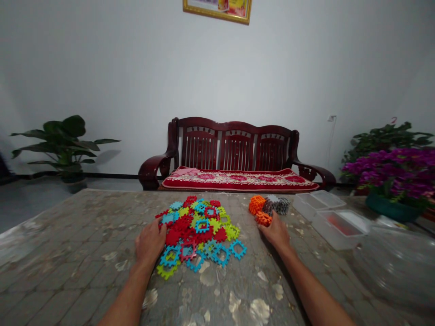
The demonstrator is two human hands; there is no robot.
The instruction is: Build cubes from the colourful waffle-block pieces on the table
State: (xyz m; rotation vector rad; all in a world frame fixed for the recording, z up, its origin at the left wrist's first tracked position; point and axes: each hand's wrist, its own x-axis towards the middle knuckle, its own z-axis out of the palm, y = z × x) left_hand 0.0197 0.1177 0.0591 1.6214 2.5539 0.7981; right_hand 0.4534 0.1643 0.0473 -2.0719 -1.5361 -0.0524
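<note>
A heap of notched interlocking plastic pieces (195, 224) in red, light blue and lime green lies spread on the table, some of them square frames with open centres. My left hand (150, 241) rests against the heap's left edge, loosely curved with thumb and forefinger a little apart; its other fingers are partly hidden. To the right, my right hand (277, 232) has its fingers closed on a small stack of orange notched pieces (263, 218). Just behind it stand another orange stack (257, 204) and a grey stack (280, 206).
Clear plastic boxes (336, 239) stand at the right, one with something red inside. Nearer lies a large transparent container or bag (397, 267). Purple flowers in a green pot (390, 206) are at the far right. A wooden bench (238, 145) stands beyond the patterned tablecloth (84, 253).
</note>
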